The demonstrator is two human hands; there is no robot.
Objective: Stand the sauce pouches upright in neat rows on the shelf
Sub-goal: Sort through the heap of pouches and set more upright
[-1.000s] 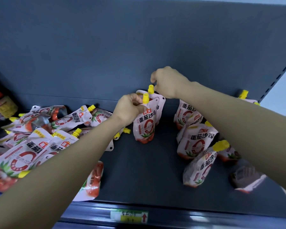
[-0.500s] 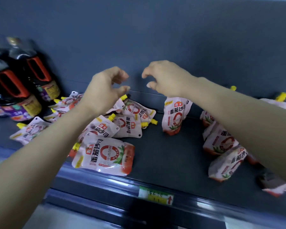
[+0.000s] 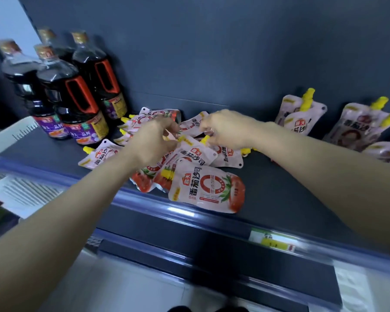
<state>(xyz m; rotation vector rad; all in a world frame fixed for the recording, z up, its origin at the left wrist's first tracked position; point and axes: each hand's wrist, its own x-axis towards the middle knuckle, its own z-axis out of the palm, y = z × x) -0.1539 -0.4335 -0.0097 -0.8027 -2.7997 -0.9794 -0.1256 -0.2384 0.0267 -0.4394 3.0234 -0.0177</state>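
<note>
Pouches (image 3: 207, 190) lie flat and overlapping in a heap on the shelf (image 3: 291, 188), just right of the dark bottles (image 3: 77, 102). The left hand (image 3: 154, 138) and right hand (image 3: 225, 129) are both low over the heap, fingers curled; through the blur I cannot tell whether either has hold of anything. Upright pouches (image 3: 300, 115) stand against the back wall, well apart to the right.

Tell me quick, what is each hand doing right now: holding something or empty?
Left hand: fingers curled over the pile of pouches; grip cannot be told.
Right hand: curled at the same pile; cannot be told.
</note>
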